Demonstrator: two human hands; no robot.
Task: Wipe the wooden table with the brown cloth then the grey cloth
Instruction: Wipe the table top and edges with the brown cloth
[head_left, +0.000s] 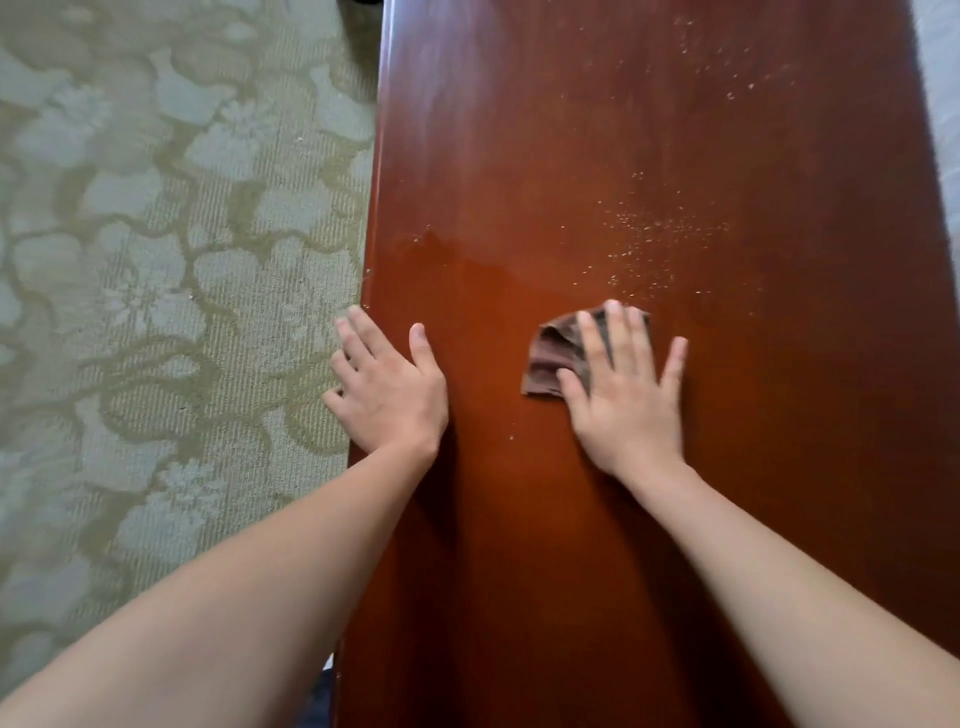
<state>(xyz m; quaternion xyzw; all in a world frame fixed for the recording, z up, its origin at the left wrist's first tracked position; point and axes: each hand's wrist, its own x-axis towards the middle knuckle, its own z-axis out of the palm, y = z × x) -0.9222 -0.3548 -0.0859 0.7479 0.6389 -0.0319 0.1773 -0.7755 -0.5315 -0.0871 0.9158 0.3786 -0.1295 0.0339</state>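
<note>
Plainly, the right hand presses flat fingers on the brown cloth at centre frame, below the crumbs, while the left hand, fingers spread, braces the surface edge.

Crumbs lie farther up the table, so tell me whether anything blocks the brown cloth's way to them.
Nothing visible does. The right hand presses the brown cloth flat on the wooden table, and only bare wood lies between it and the crumbs ahead. The left hand rests at the table's left edge.
</note>
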